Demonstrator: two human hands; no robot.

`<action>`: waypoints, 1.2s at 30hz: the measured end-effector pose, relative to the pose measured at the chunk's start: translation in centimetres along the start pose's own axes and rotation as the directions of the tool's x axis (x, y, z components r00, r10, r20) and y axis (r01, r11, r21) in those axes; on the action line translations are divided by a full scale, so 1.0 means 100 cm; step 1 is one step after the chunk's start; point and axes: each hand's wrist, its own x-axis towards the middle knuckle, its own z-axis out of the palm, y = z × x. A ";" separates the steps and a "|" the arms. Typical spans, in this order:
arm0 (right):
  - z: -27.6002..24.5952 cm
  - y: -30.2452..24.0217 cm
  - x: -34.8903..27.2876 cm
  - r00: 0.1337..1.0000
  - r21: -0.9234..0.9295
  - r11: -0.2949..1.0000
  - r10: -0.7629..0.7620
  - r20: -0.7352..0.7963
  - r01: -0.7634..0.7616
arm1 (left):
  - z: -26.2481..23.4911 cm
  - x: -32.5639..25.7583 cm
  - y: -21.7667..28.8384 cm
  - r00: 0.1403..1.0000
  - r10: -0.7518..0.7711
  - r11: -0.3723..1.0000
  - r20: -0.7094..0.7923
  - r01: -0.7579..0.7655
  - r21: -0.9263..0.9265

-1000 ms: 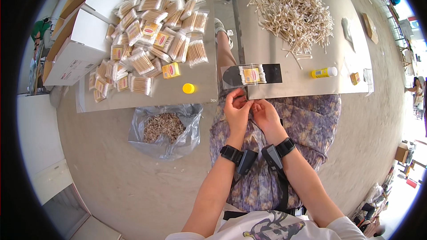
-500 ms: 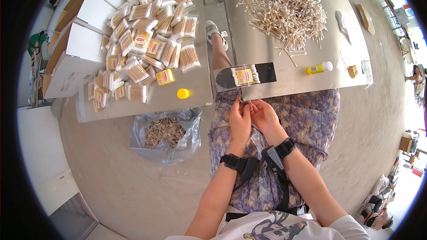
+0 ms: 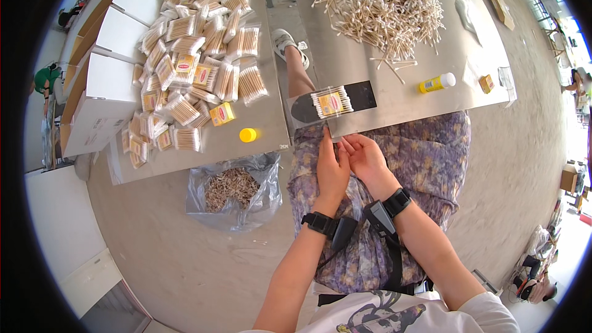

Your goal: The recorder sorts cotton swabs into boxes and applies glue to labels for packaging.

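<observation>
Both hands meet at the near corner of the right-hand metal table point(image 3: 425, 108). My left hand point(image 3: 332, 171) has its index finger stretched up along the corner and its thumb toward the other hand. My right hand point(image 3: 368, 159) has curled fingers close beside it. Something small and pale shows between the fingertips, too little of it to name. Just beyond them, a bundle of cotton swabs point(image 3: 341, 100) with a yellow label card lies on a black board point(image 3: 365, 94) that bridges the gap between the tables.
A heap of loose cotton swabs point(image 3: 382, 9) covers the back of the right table, with a yellow glue stick point(image 3: 437, 82) nearer. Bagged swab packs point(image 3: 182, 108), a yellow card stack point(image 3: 222, 114), a yellow cap point(image 3: 248, 135) and white boxes point(image 3: 105, 95) occupy the left table. A plastic bag point(image 3: 268, 179) of swabs lies below.
The whole view has shifted slightly. My left index finger now reaches higher along the table corner, while both hands stay close together; the swab bundle remains on the board.
</observation>
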 end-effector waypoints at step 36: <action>-0.005 0.008 -0.008 0.997 -0.257 0.965 0.063 0.053 -0.048 | -0.033 0.038 0.001 0.968 0.195 0.865 0.159 -0.246 0.437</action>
